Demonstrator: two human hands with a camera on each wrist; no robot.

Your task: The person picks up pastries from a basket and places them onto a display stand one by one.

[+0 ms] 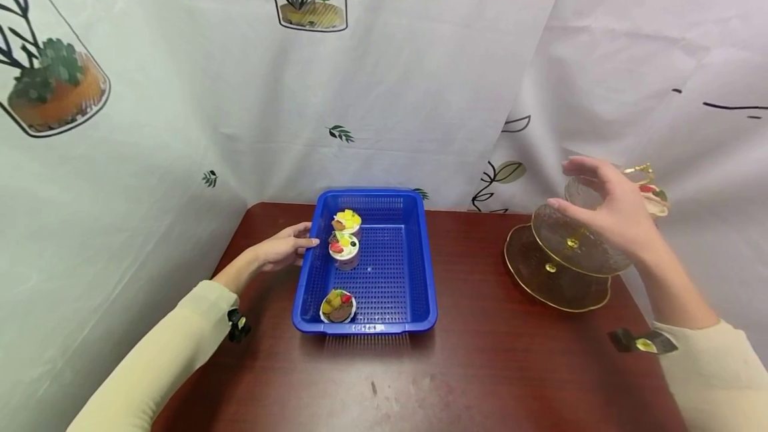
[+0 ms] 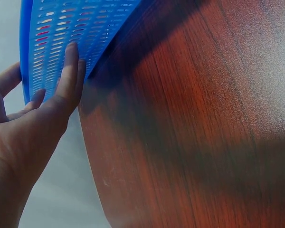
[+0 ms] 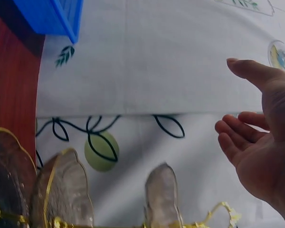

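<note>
My left hand (image 1: 279, 250) grips the left rim of a blue plastic basket (image 1: 427, 262), thumb over the rim and fingers along the perforated outer wall (image 2: 52, 40). Down the basket's left side are a cup dessert with yellow cubes (image 1: 347, 220), a strawberry-topped cup (image 1: 344, 251) and a small fruit-and-chocolate bowl (image 1: 338, 307). My right hand (image 1: 618, 209) is raised in front of a gold-rimmed tiered stand (image 1: 558, 285), thumb and fingers apart, holding nothing. Partly hidden behind it, a strawberry-topped dessert (image 1: 654, 202) shows by the top tier.
A reddish-brown wooden table (image 1: 474, 352) bears the basket and the stand. White cloth (image 1: 420, 85) printed with plants hangs along the back and sides. The stand's golden handle (image 3: 223, 211) rises above its top plate.
</note>
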